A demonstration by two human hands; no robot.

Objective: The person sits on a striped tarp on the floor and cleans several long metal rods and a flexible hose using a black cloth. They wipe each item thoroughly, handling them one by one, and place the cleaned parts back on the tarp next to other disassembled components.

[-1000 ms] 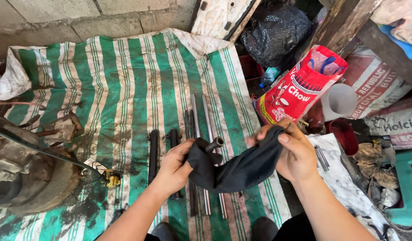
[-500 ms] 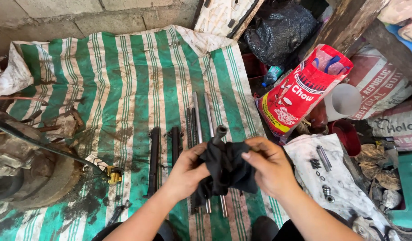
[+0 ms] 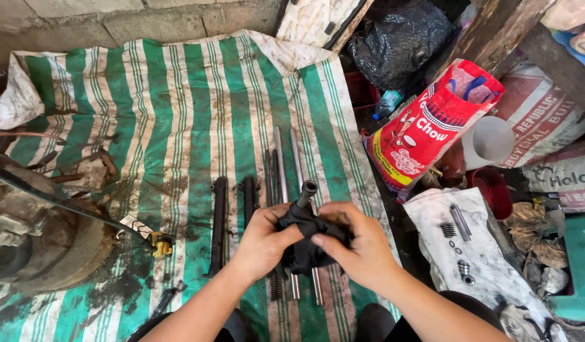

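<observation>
While both hands work at lower centre, the frame reads from the left as follows. At the left edge lies a grimy wheel (image 3: 32, 253), a dark cable (image 3: 64, 208) running across it to a small yellow fitting (image 3: 160, 244). A green and white striped sheet (image 3: 178, 114), heavily soiled, covers the ground through the middle of the frame. On it, left of centre, two black tubes (image 3: 218, 221) lie side by side, and just right of them several thin steel rods (image 3: 281, 158) and a spring lie parallel, partly hidden beneath the hands.

The left hand (image 3: 264, 240) is closed round a black rag (image 3: 308, 244), fingers curled tight about the bundle. A short metal tube (image 3: 307, 193) projects upward out of the rag, its open end tilted toward the upper right. The right hand (image 3: 359, 244) is also closed on the rag, thumb pressing the cloth from above, fingers wrapped beneath.

Judgement: wiping is best done with the left hand steadying the tube while the right twists the cloth along its length, over the sheet in case of slips.

Right of the hands, a red printed bag (image 3: 432, 126) leans upright at upper right; below it a white cloth (image 3: 476, 259) carries small springs, pins and washers.
</observation>
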